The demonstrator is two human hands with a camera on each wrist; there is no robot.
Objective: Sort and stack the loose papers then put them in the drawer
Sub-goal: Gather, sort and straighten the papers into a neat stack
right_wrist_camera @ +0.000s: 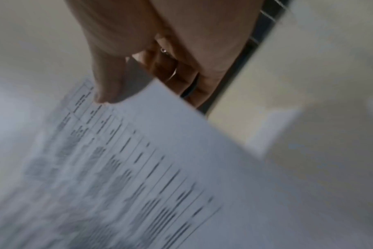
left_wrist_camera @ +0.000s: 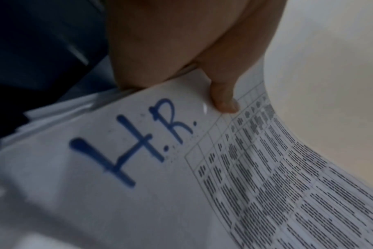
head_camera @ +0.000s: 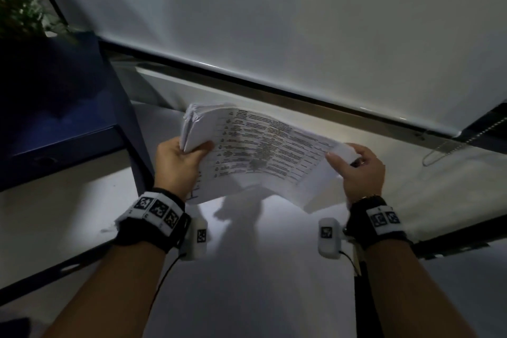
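White paper fills the head view: a stack of papers (head_camera: 255,156) held above the pale surface (head_camera: 263,269), bowed across its middle, printed table on top. The left hand (head_camera: 175,162) grips the left end, thumb over the top sheet and fingers curled beneath; the right hand (head_camera: 359,170) pinches the right corner. No drawer is plainly in view, so stowing is not yet done. The stack's left edges look fanned — if either hold loosens, I judge sheets could slide out and scatter.

From the left wrist, the thumb (left_wrist_camera: 224,101) presses the top sheet (left_wrist_camera: 138,202) beside "H.R." written in blue marker, and uneven sheet edges show below it.

From the right wrist — blurred — the right thumb (right_wrist_camera: 109,91) sits on the top sheet's corner with fingers (right_wrist_camera: 177,79) curled underneath; that thin pinch seems the likelier place to slip.
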